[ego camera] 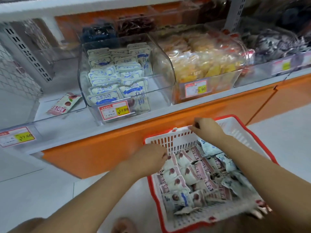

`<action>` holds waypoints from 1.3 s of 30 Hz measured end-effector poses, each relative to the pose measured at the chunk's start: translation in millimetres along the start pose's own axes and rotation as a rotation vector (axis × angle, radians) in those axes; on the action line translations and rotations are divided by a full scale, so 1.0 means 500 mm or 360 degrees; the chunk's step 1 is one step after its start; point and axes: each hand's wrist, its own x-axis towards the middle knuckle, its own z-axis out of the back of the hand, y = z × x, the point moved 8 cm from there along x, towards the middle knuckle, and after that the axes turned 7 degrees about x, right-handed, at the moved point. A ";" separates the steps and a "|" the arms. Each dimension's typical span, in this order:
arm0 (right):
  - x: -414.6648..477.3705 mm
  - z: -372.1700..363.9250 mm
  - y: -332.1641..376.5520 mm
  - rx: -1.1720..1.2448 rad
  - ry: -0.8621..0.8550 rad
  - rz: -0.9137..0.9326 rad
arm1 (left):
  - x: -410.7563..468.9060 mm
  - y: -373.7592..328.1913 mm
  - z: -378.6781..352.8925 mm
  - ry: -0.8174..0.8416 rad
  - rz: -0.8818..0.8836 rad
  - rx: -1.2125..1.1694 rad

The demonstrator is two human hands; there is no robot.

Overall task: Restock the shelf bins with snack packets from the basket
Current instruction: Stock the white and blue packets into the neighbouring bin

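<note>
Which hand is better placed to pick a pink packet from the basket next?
Probably left: the left hand is at the pink packets in the basket, while the right hand grips its far rim.

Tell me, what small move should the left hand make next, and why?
Probably close the left hand on the pink packets at its fingertips in the basket and lift them. The left bin holds only one matching pink packet, while the middle bin of blue packets looks well stocked.

Clear glossy plastic bin (161,68), slotted white plastic basket (170,142), glossy packets (183,180).
</note>
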 end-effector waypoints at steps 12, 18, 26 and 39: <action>-0.209 -0.207 -0.415 -0.0015 0.0602 -0.0824 | -0.003 0.026 -0.128 0.0415 0.0253 -0.0021; -0.188 -0.197 -0.375 0.0129 0.0400 -0.0594 | 0.001 0.023 -0.143 0.0476 0.0280 0.0032; -0.160 -0.207 -0.389 0.0324 0.0313 -0.0848 | -0.009 0.030 -0.147 0.0467 0.0330 0.0014; -0.171 -0.244 -0.385 0.0391 0.0192 -0.1290 | -0.008 0.033 -0.141 0.0488 0.0292 -0.0016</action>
